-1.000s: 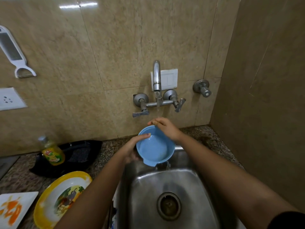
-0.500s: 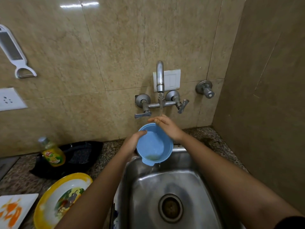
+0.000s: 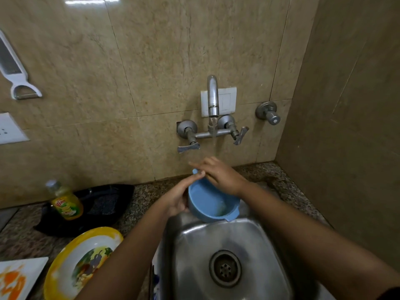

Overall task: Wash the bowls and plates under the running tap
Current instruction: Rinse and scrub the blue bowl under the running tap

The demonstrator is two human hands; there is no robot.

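I am holding the blue bowl (image 3: 211, 204) w/ left hand (image 3: 176, 201), fingers curled on rim — right hand (image 3: 219, 177) fingers straight, rubbing; wet plastic, probably slippery.

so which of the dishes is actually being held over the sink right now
The round blue plastic bowl, gripped by the left hand. The yellow-rimmed round plate and white square plate lie on the counter.

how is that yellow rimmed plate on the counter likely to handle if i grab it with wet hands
The yellow-rimmed plate has a glossy printed face, so it would probably be slick in wet fingers. It looks rigid and shallow, likely light for its size, perhaps melamine. It seems to lean against the sink edge beside the white plate, so a push may make it slide or drop flat.
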